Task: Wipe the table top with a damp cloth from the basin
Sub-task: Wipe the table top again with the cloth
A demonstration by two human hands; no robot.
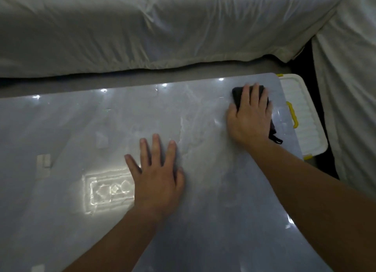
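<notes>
A glossy grey marbled table top (81, 129) fills most of the view. My right hand (251, 117) lies flat with spread fingers on a dark cloth (237, 95) near the table's far right corner, pressing it onto the surface. Part of the cloth pokes out beyond my fingertips and another bit (274, 136) shows by my wrist. My left hand (156, 176) rests flat on the table's middle, fingers spread and holding nothing. The basin is not in view.
A white plastic storage box with yellow clips (305, 117) sits just past the table's right edge, lower down. A bed covered in white bedding (142, 27) runs along the far side, with more white bedding (350, 88) at the right.
</notes>
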